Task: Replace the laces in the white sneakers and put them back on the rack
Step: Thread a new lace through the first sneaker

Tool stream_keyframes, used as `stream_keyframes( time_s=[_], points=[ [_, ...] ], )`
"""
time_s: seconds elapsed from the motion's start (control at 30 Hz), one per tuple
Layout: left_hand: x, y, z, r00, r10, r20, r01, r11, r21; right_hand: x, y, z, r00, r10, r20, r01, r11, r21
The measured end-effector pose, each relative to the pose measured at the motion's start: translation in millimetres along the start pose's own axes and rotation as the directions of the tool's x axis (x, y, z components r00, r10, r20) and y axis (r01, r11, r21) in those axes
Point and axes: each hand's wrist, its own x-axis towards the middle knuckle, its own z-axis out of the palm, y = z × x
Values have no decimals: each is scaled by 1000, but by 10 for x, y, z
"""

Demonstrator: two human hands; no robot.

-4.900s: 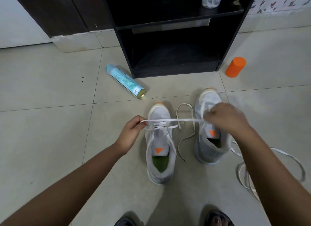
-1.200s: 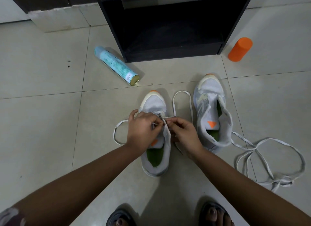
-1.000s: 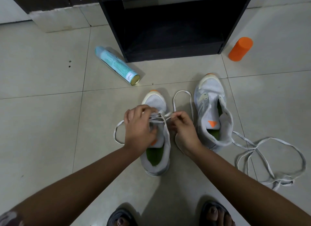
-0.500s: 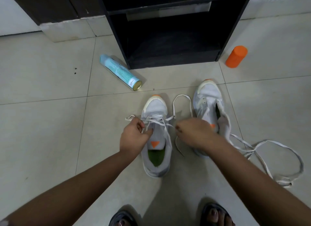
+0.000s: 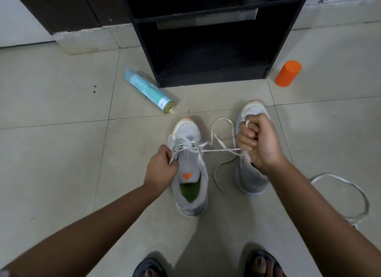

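Pinching lace (image 5: 218, 151) at left sneaker (image 5: 189, 132) eyelets with left hand (image 5: 162, 169), fisting its other end in right hand (image 5: 257, 140), pulling taut between. Judged early: only front rows threaded. Right sneaker (image 5: 249, 179) under fist, loose lace (image 5: 354, 219) right of it, rack (image 5: 210, 79) beyond; lacing, racking not yet done.

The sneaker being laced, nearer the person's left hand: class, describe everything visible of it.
The sneaker is pale grey-white, seemingly knit fabric, with a white sole, orange toe tip, orange triangle on the tongue and green insole. It stands upright on the tiled floor, toe toward the black rack. A flat white lace runs through its front eyelets; the left hand pinches one strand beside the tongue, the right hand holds the other taut to the side.
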Motion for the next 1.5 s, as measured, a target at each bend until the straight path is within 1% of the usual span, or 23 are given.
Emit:
stream_keyframes(
  time_s=[0.07,0.17,0.23,0.27,0.33,0.37,0.4,0.47,0.57,0.63,0.67,0.73,0.8,0.87,1.0,1.07,1.13,1.23,1.37,1.4,1.43,1.47,1.5],
  points=[
    [11,-9,-11,1000,-15,-6,15,1000,-11,-16,-152,-69,995,48,-84,-76,921,-383],
    [25,-8,-16,1000,5,-26,-5,1000,-6,-139,-176,-112,979,202,24,-104,598,-795],
    [31,2,-12,999,36,-27,-36,999,6,-262,-54,-15,941,324,98,-40,394,-918],
    [32,2,-13,999,50,-23,-49,999,9,-295,33,52,934,343,100,28,208,-978],
    [27,5,-15,998,64,-11,-64,998,15,-292,234,160,971,219,96,157,-282,-947],
    [27,7,-18,998,65,-7,-65,998,15,-256,315,195,986,113,124,161,-424,-891],
    [28,11,-17,998,61,-2,-61,998,12,-200,388,214,986,15,164,152,-475,-867],
    [42,28,-18,999,36,17,-36,999,7,-36,546,205,969,-83,232,176,-428,-887],
    [78,45,-22,999,-12,46,12,1000,8,177,801,159,963,5,270,265,-214,-940],
    [94,41,-30,998,-25,50,25,1000,2,199,849,108,960,-19,280,280,83,-956],
    [98,31,-40,998,-33,49,33,999,3,178,816,81,973,-75,216,229,339,-913],
    [99,18,-51,998,-42,49,41,999,3,115,692,14,992,-123,-24,91,841,-534],
    [96,9,-51,998,-42,48,42,999,3,91,601,-53,998,-46,-35,42,993,-110],
    [92,19,-41,998,-37,51,37,999,1,70,590,-65,999,4,32,-6,998,57],
    [96,31,-49,999,-31,45,32,999,-16,113,572,-77,999,25,-30,-22,995,92],
    [93,19,-61,999,-28,34,28,999,-23,109,576,-126,998,27,-62,-26,999,28],
    [87,13,-57,999,-23,30,24,999,-34,68,606,-164,996,90,-30,-94,969,-229],
    [82,43,-50,999,3,43,-2,1000,-19,15,652,-136,966,248,75,-95,609,-787],
    [86,56,-49,997,62,34,-64,996,69,24,622,-71,992,118,34,33,14,-999],
    [85,61,-53,995,102,11,-102,993,67,38,642,-47,992,117,52,61,-69,-996],
    [94,77,-53,985,171,-29,-169,983,70,77,683,-15,990,118,73,82,-74,-994],
    [107,107,-47,966,251,-63,-245,966,87,122,736,21,991,107,78,76,15,-997],
    [126,154,-37,944,322,-73,-312,943,115,183,780,64,994,99,42,21,201,-979]
  ],
)
